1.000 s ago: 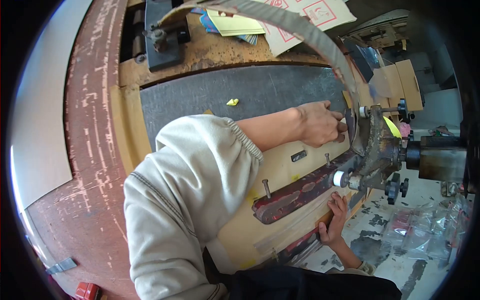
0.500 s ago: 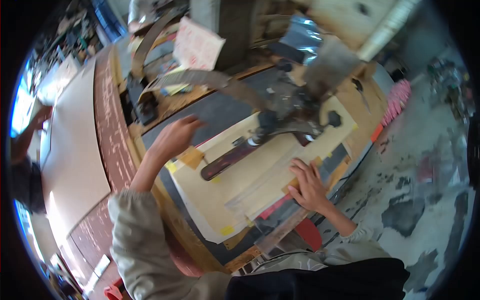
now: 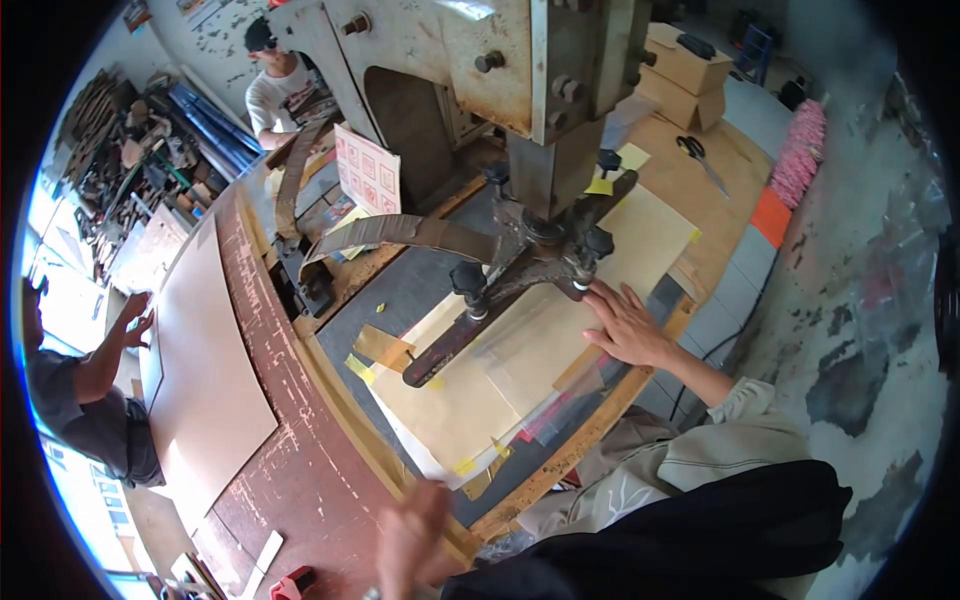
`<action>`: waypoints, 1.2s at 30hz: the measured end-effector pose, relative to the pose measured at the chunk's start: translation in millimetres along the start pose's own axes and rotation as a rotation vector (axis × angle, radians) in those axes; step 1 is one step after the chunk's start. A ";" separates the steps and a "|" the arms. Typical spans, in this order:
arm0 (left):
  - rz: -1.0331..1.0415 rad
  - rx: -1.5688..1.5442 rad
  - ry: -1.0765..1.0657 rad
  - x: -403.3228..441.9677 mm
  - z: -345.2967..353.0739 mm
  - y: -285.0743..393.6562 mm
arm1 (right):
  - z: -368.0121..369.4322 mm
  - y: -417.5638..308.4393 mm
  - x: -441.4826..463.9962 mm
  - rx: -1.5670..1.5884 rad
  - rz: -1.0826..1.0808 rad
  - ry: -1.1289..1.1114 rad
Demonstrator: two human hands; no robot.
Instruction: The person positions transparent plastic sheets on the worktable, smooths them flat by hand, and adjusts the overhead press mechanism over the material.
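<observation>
My right hand [image 3: 630, 325] lies with fingers spread on a clear plastic sheet [image 3: 525, 365], close to the press's metal foot. The sheet rests on a cream board [image 3: 440, 410] with yellow tape at its edges. Across the board stretches a dark metal bar [image 3: 440, 358], fixed by black knobs beneath the press head [image 3: 555, 170]. Whether the bar touches the board I cannot tell. My left hand [image 3: 415, 530] is blurred, low over the near edge of the worktable and away from the board; its fingers cannot be made out.
A curved strap [image 3: 400, 232] arches behind the bar. Scissors [image 3: 703, 163] and a cardboard box [image 3: 685, 75] are at the far right. Left stands a red-brown table [image 3: 310, 470] with a large pale sheet [image 3: 205, 380] and a person beside it. Another person sits at the back.
My left hand has dropped from above the board's left side to the near edge. My right hand has moved farther forward along the board, beside the press foot. The view has tilted up.
</observation>
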State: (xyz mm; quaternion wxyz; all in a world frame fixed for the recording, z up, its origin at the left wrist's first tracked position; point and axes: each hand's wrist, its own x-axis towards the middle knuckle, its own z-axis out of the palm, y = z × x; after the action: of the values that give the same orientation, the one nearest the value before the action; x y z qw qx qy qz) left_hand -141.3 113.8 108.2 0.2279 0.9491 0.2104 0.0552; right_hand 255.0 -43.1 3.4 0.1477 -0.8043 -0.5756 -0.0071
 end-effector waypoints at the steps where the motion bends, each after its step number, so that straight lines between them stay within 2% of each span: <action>1: 0.002 -0.120 -0.071 -11.6 19.1 23.0 | -1.9 -0.1 0.9 -0.003 -0.005 -0.009; 4: -0.010 -0.343 -0.211 -24.4 92.1 63.9 | -6.2 1.4 3.8 -0.040 -0.047 -0.023; 6: -0.093 -0.370 -0.212 -20.9 158.5 77.8 | -11.3 12.2 6.1 -0.016 -0.176 0.001; 9: -0.247 -0.102 -0.036 -18.5 272.9 87.1 | -19.6 37.1 12.0 0.033 -0.296 -0.068; 12: -0.299 0.369 0.187 -40.7 351.9 90.6 | -10.1 62.4 15.6 -0.013 -0.429 0.012; 17: -0.477 0.233 0.228 -76.9 432.2 80.5 | -3.3 83.3 25.9 -0.048 -0.488 0.011; 18: -0.519 0.182 0.235 -77.8 432.0 84.4 | -1.4 85.4 26.8 -0.030 -0.489 0.001; 21: -1.058 -0.063 0.056 -67.8 423.4 104.7 | 1.0 86.8 29.7 -0.006 -0.476 -0.047; 26: -0.901 -0.146 0.039 -70.8 402.2 176.5 | 6.5 87.6 35.9 -0.021 -0.435 -0.045; 29: -0.874 -0.238 -0.046 -78.4 397.1 177.0 | 6.4 83.9 40.9 -0.040 -0.395 -0.039; 31: -0.770 -0.207 -0.057 -75.5 397.9 172.6 | 7.6 83.2 45.7 -0.058 -0.363 -0.025; 35: -0.670 -0.246 -0.059 -71.7 395.7 165.9 | 10.9 88.6 51.9 -0.063 -0.414 0.057; 36: -0.635 -0.237 -0.073 -72.1 395.9 161.7 | 10.0 88.3 53.5 -0.077 -0.402 0.019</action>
State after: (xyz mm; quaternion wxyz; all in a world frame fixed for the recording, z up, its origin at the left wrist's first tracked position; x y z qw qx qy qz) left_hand -66.6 -209.4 -171.1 0.3497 0.8046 0.4791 -0.0287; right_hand 353.3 -17.2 -16.7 0.1176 -0.6780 -0.7226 -0.0661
